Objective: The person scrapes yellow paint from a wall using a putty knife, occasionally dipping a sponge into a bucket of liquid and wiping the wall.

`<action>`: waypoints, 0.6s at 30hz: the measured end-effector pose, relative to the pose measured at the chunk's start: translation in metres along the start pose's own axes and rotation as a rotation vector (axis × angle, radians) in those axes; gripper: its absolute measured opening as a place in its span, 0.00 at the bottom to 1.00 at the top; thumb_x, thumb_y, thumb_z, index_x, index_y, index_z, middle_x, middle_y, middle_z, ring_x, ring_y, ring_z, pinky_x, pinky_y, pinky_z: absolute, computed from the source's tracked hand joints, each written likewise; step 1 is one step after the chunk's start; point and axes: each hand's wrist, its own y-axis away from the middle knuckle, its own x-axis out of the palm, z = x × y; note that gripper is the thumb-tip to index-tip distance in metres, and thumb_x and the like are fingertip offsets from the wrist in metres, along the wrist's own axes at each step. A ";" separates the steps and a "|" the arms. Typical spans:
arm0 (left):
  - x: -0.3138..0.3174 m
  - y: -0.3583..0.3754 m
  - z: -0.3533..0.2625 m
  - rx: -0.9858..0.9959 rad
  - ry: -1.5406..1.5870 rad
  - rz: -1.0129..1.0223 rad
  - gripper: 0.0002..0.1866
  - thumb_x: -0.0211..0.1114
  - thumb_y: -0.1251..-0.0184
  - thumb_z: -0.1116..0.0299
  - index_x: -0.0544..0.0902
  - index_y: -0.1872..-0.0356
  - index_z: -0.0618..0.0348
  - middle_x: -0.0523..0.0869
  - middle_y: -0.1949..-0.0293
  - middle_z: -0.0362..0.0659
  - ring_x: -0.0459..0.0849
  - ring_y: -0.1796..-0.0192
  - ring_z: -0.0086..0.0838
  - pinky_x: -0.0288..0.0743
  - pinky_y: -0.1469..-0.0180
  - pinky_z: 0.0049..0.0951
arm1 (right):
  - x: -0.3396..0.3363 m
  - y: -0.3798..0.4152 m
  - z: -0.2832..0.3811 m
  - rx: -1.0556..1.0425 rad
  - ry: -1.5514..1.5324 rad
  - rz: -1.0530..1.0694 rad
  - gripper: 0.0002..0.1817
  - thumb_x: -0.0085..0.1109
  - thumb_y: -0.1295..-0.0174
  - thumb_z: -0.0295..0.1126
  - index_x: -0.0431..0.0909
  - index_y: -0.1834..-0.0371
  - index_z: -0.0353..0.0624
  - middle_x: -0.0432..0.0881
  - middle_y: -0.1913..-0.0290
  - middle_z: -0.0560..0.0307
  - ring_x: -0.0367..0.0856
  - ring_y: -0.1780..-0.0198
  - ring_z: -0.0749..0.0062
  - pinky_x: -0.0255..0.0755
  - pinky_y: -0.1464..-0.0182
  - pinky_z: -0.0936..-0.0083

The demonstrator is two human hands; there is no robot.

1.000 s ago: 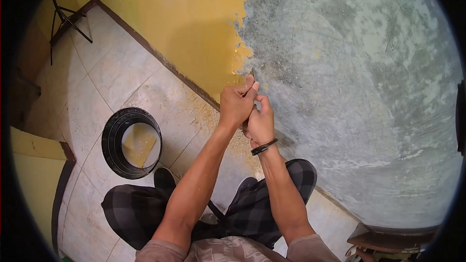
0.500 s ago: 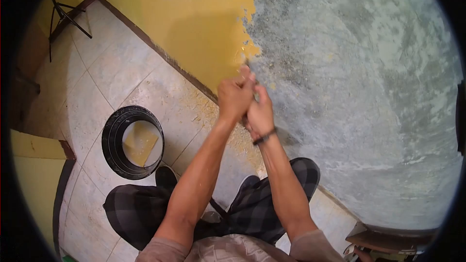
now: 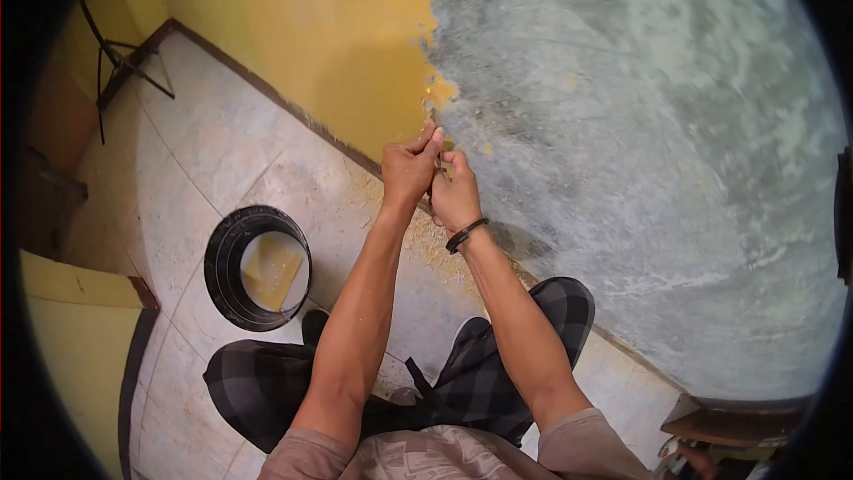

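Both hands are close together at the low part of the wall, along the ragged edge where yellow paint (image 3: pixel 346 80) meets bare grey plaster (image 3: pixel 604 124). My left hand (image 3: pixel 408 172) is closed, thumb and fingers pressed around a slim scraper (image 3: pixel 432 113) whose tip meets the paint edge. Most of that tool is hidden by the fingers, so its exact shape does not show. My right hand (image 3: pixel 456 196), with a dark band at the wrist, is closed just behind and to the right, gripping what appears to be the same tool's rear part.
A black bucket (image 3: pixel 222 276) with a yellowish flat piece inside stands on the tiled floor (image 3: pixel 178 213), left of my knees. Paint flakes (image 3: pixel 444 258) lie along the wall's base. A black metal stand (image 3: pixel 115 58) is at the far left, a brown wooden piece (image 3: pixel 729 427) lower right.
The view has shifted, moving the wall left and the bucket right in the picture. Both hands stay together at the paint edge, a little sharper now and slightly changed in angle.
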 end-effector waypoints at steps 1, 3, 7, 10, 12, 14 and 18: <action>0.000 0.002 -0.001 0.000 0.004 0.009 0.16 0.67 0.37 0.64 0.84 0.55 0.67 0.84 0.71 0.34 0.75 0.68 0.15 0.71 0.66 0.20 | -0.003 0.004 0.009 -0.021 -0.016 -0.013 0.10 0.51 0.40 0.26 0.68 0.55 0.39 0.78 0.72 0.52 0.75 0.75 0.72 0.69 0.75 0.72; 0.006 0.014 -0.001 -0.001 0.011 0.035 0.16 0.68 0.38 0.64 0.85 0.55 0.67 0.83 0.71 0.34 0.75 0.69 0.15 0.71 0.66 0.19 | -0.007 0.017 0.024 0.121 -0.082 0.057 0.11 0.48 0.36 0.27 0.65 0.52 0.45 0.68 0.84 0.63 0.59 0.90 0.82 0.46 0.90 0.79; 0.017 0.048 0.007 -0.069 -0.027 0.154 0.18 0.70 0.40 0.63 0.84 0.54 0.67 0.86 0.69 0.37 0.77 0.68 0.16 0.72 0.64 0.20 | -0.031 0.013 -0.038 -0.119 0.134 -0.118 0.12 0.52 0.39 0.32 0.69 0.54 0.42 0.76 0.76 0.57 0.70 0.83 0.76 0.61 0.85 0.75; 0.033 0.065 0.000 -0.074 0.033 0.091 0.21 0.71 0.42 0.63 0.82 0.52 0.70 0.87 0.63 0.43 0.79 0.64 0.17 0.74 0.61 0.21 | -0.057 0.042 -0.004 0.137 -0.082 0.019 0.13 0.51 0.38 0.33 0.68 0.51 0.44 0.73 0.80 0.61 0.65 0.87 0.81 0.52 0.89 0.79; 0.034 0.065 -0.004 -0.047 -0.150 0.119 0.24 0.72 0.44 0.65 0.80 0.50 0.72 0.87 0.57 0.49 0.80 0.61 0.18 0.75 0.58 0.22 | -0.063 0.044 0.000 0.180 -0.139 0.060 0.13 0.50 0.38 0.31 0.68 0.51 0.46 0.71 0.82 0.63 0.63 0.88 0.82 0.52 0.89 0.79; 0.040 0.070 0.006 -0.005 -0.137 0.091 0.24 0.72 0.44 0.65 0.80 0.50 0.72 0.87 0.58 0.49 0.80 0.61 0.17 0.75 0.58 0.22 | -0.065 0.045 -0.007 0.149 -0.153 0.053 0.11 0.50 0.38 0.30 0.68 0.52 0.46 0.70 0.83 0.64 0.62 0.89 0.82 0.51 0.89 0.79; 0.046 0.075 0.006 -0.007 -0.173 0.080 0.25 0.72 0.45 0.66 0.79 0.49 0.73 0.86 0.57 0.50 0.79 0.62 0.17 0.75 0.59 0.20 | -0.077 0.042 -0.018 0.148 -0.136 0.056 0.11 0.49 0.38 0.29 0.69 0.53 0.45 0.71 0.83 0.63 0.63 0.89 0.81 0.51 0.89 0.78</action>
